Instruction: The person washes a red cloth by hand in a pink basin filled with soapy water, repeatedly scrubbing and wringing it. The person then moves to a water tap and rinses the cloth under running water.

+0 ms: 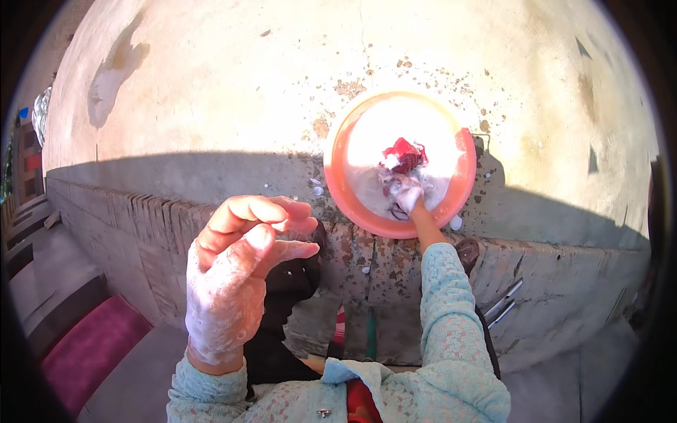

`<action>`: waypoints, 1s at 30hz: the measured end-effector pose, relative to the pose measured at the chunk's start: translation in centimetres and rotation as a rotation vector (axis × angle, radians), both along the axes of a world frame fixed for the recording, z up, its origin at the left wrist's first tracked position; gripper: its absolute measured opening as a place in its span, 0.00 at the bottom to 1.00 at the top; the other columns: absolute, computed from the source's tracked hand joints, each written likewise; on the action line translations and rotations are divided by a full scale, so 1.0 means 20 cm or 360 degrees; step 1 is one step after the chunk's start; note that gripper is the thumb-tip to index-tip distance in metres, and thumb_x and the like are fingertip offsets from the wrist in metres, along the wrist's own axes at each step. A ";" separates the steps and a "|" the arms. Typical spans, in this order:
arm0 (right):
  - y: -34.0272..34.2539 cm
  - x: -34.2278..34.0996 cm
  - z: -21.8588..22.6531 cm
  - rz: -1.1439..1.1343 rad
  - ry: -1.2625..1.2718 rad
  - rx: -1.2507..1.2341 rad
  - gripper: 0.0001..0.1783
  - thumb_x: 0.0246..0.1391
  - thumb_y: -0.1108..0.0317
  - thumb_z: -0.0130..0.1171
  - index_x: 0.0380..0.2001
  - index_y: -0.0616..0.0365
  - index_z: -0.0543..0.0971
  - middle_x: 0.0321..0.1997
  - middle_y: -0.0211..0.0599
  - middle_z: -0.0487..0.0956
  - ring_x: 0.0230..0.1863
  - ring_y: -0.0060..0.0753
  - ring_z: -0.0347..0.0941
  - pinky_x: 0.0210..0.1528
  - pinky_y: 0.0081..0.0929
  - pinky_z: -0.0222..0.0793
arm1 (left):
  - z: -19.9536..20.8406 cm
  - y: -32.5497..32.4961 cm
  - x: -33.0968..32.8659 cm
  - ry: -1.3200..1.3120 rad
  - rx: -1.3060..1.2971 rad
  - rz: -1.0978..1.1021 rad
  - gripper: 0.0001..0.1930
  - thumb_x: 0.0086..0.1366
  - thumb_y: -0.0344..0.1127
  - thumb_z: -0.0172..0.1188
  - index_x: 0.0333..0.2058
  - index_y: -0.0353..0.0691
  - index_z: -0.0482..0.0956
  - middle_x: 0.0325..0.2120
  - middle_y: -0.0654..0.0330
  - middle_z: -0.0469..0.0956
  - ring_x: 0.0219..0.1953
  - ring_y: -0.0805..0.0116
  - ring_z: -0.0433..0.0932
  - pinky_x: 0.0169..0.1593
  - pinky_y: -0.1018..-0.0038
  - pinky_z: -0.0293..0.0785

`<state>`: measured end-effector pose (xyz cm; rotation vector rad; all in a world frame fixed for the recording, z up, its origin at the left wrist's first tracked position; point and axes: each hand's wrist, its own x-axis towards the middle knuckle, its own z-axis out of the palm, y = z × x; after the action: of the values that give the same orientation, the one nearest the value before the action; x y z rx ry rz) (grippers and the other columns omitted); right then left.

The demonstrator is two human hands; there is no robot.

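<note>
An orange-pink plastic basin (338, 187) stands on the concrete, holding soapy water. In it a red cloth (405, 155) with white patches sticks up out of the suds. My right hand (407, 196) reaches down into the basin just on the near side of that cloth, coated in foam. Its fingers are hidden in the suds, and a dark strip of fabric (399, 211) shows beside them. Raised to the left of the basin, my left hand (236, 275) is wet with lather. Its fingers are bent with gaps between them and the thumb, and nothing is in them.
The basin sits near the edge of a raised concrete ledge (211, 180), partly in shadow. Small white bits and a white lump (455, 223) lie around it. Lower down at the left is a magenta mat (99, 349); thin metal rods (505, 304) are at the right.
</note>
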<state>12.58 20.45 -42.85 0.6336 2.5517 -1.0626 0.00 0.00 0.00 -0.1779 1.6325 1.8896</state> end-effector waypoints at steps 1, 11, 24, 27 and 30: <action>0.02 0.02 0.03 0.0010 -0.0007 0.0027 0.29 0.36 0.62 0.64 0.46 0.58 0.72 0.47 0.41 0.76 0.44 0.40 0.73 0.49 0.30 0.69 | -0.01 0.01 0.01 -0.0024 -0.0001 0.0003 0.10 0.61 0.35 0.53 0.38 0.35 0.73 0.40 0.46 0.74 0.43 0.57 0.77 0.41 0.64 0.78; 0.14 0.02 1.31 -0.1055 0.0158 -0.1854 0.22 0.37 0.82 0.49 0.42 0.64 0.73 0.34 0.38 0.77 0.32 0.32 0.77 0.39 0.29 0.77 | -0.04 0.00 0.03 -0.0377 0.0083 -0.0092 0.13 0.59 0.37 0.55 0.41 0.40 0.72 0.41 0.57 0.75 0.42 0.68 0.74 0.41 0.67 0.75; -0.09 0.05 2.05 -0.0790 0.1372 -0.1978 0.30 0.51 0.56 0.55 0.53 0.64 0.65 0.48 0.48 0.74 0.43 0.43 0.74 0.47 0.37 0.74 | -0.08 0.19 0.11 -0.0956 0.0730 -0.0302 0.36 0.56 0.56 0.57 0.55 0.36 0.61 0.54 0.48 0.66 0.53 0.56 0.69 0.54 0.54 0.68; -0.15 -0.01 1.92 -0.0783 0.1418 -0.1779 0.30 0.52 0.54 0.55 0.52 0.65 0.65 0.49 0.47 0.73 0.46 0.41 0.73 0.49 0.35 0.73 | -0.25 0.23 0.17 -0.1099 0.1273 -0.0083 0.25 0.64 0.51 0.47 0.51 0.37 0.67 0.47 0.50 0.73 0.46 0.57 0.75 0.50 0.55 0.74; -0.10 -0.02 1.82 -0.0928 0.1432 -0.1996 0.28 0.57 0.56 0.50 0.54 0.65 0.63 0.54 0.46 0.69 0.51 0.40 0.70 0.55 0.35 0.67 | -0.24 0.28 0.21 -0.1447 0.1094 0.0262 0.20 0.66 0.44 0.44 0.48 0.36 0.70 0.47 0.50 0.73 0.47 0.57 0.75 0.49 0.55 0.74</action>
<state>12.14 18.55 -6.38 0.5436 1.4780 -3.2341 4.16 5.53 -4.82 -0.7535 0.3547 1.9332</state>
